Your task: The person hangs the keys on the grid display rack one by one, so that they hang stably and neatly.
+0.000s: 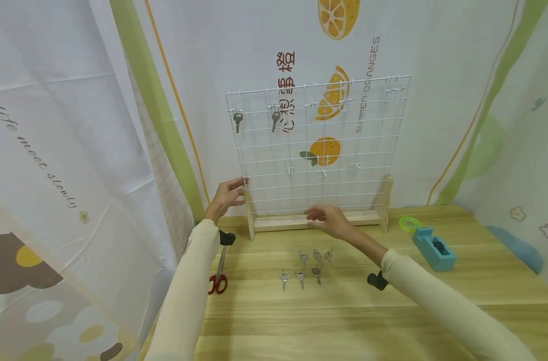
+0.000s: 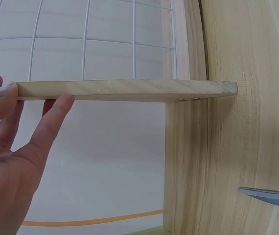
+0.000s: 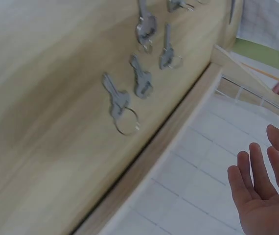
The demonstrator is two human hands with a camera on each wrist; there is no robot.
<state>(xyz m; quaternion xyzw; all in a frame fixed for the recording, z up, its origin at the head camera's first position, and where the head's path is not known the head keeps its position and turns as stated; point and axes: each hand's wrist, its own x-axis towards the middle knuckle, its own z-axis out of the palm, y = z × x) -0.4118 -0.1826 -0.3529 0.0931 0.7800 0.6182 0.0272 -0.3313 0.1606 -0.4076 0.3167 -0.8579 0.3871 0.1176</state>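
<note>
A white wire grid rack [image 1: 316, 141] stands upright in a wooden base. My left hand [image 1: 228, 195] holds the left edge of the rack, its thumb and fingers against the top of the wooden side support [image 2: 125, 89]. Two keys hang from hooks at the grid's upper left, a left key [image 1: 238, 122] and a right key [image 1: 276, 120]. My right hand [image 1: 330, 220] is in front of the rack's lower part, fingers loosely bent and holding nothing. Several keys with rings lie on the table below it, among them a key [image 3: 118, 100] with a large ring.
Red-handled scissors [image 1: 218, 282] lie on the table at the left. To the right are a blue tape dispenser [image 1: 433, 249] and a green tape roll [image 1: 410, 223]. White hooks [image 1: 323, 172] sit on the grid. A printed curtain [image 1: 440, 110] hangs behind the table.
</note>
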